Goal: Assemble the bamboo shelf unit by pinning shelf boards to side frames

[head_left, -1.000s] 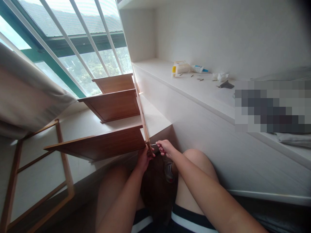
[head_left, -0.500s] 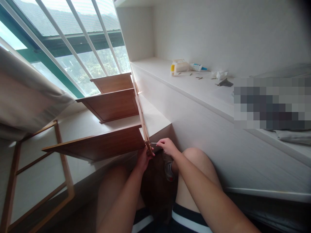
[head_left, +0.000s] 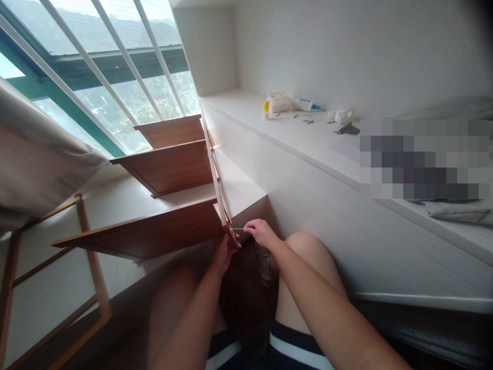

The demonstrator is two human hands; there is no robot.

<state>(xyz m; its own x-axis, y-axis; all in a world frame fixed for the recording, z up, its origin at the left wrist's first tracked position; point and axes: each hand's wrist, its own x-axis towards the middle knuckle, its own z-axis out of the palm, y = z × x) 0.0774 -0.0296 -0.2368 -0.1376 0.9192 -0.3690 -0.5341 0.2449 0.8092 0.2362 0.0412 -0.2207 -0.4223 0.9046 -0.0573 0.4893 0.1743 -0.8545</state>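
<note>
A brown wooden shelf unit (head_left: 169,169) has several boards joined to a narrow side frame (head_left: 217,190). At the near, lower end of that frame, my left hand (head_left: 223,253) is closed around the wood, close under the lowest board (head_left: 146,231). My right hand (head_left: 261,232) pinches a thin metal rod that looks like a hex key (head_left: 239,229). The rod points left, and its tip meets the outer face of the side frame just above my left fingers. Whatever fastener is at the tip is too small to make out.
On the white ledge (head_left: 277,133) lie a yellow-capped bottle (head_left: 280,102), a blue-capped tube (head_left: 306,105), several small screws or bolts (head_left: 308,122) and crumpled plastic (head_left: 341,116). Another wooden frame (head_left: 94,257) leans at left, near a curtain (head_left: 42,159) and barred window. My knees flank the work.
The whole view has shifted slightly, so things appear a little further left. Both hands keep their holds, with the rod still against the side frame.
</note>
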